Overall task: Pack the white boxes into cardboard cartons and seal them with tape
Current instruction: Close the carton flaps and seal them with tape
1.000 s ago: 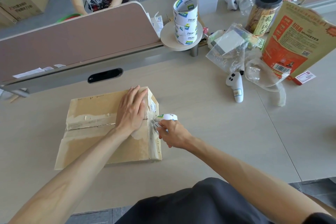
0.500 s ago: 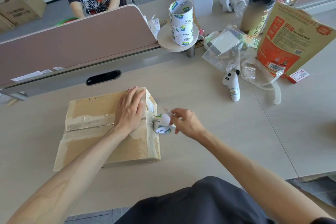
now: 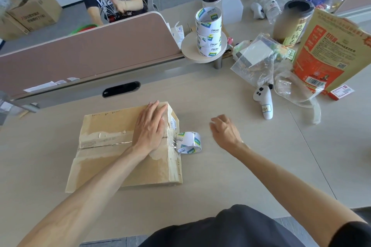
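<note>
1. Left hand [image 3: 149,128] lies flat, fingers straight, pressing down on the right end of the closed carton [image 3: 104,146], right over its taped seam.
2. Right hand [image 3: 224,132] is loose and half-spread, gripping nothing, above the table [image 3: 220,176].
3. Between them, the tape roll [image 3: 188,142] sits just beside the carton's right side (a clear strand joins them).
4. Farther back, 3 stacked rolls [image 3: 208,34] stand on a round shelf, with a white controller [image 3: 264,102] off right.

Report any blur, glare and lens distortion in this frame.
Head view: wide-angle lens bows the desk divider; carton and tape roll are sharp; the dark-lidded jar at right looks smeared; clear tape glints beside the left hand; shadows faint.
</note>
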Available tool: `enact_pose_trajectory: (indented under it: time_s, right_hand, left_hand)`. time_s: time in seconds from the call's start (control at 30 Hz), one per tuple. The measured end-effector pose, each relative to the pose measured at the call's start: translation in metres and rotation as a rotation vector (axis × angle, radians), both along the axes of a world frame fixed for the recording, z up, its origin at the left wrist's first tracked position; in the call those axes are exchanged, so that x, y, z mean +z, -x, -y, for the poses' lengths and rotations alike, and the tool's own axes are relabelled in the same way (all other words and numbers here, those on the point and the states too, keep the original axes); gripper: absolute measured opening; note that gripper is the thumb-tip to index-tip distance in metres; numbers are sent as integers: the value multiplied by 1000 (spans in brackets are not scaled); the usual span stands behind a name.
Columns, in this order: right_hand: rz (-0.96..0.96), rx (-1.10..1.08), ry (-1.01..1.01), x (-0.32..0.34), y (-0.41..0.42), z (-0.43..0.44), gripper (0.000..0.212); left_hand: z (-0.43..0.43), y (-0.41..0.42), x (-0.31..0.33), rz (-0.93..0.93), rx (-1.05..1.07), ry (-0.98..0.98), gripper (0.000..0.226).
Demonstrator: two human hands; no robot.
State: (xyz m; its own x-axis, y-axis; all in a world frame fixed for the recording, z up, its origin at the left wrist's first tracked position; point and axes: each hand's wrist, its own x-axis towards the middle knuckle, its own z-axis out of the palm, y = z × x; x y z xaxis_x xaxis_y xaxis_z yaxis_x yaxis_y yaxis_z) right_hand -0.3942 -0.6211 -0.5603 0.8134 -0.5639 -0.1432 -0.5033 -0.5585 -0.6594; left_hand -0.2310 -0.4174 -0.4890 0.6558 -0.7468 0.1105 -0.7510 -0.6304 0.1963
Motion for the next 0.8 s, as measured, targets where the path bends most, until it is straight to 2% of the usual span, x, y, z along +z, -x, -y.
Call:
enact_pose_trajectory:
  time_s: [0.07, 0.13, 0.23, 0.57, 0.8]
  right_hand:
    - [38, 181, -148, 16, -17, -17, 38]
    - [-73, 383, -282, 31, -33, -31, 41]
    - [-166, 534, -288, 36, -47, -41, 36]
    - [-86, 439, -454, 30, -57, -37, 18]
    - [-9, 419, -472, 23, -57, -37, 10]
  left_hand:
    - [0, 0, 1, 1, -7, 4, 49]
    - [0, 0, 1, 5, -8, -2, 48]
    - [0, 1, 2, 4, -1, -12, 49]
    - [1, 0, 1, 2, -13, 7, 48]
    - [1, 1, 1, 1, -3, 25, 48]
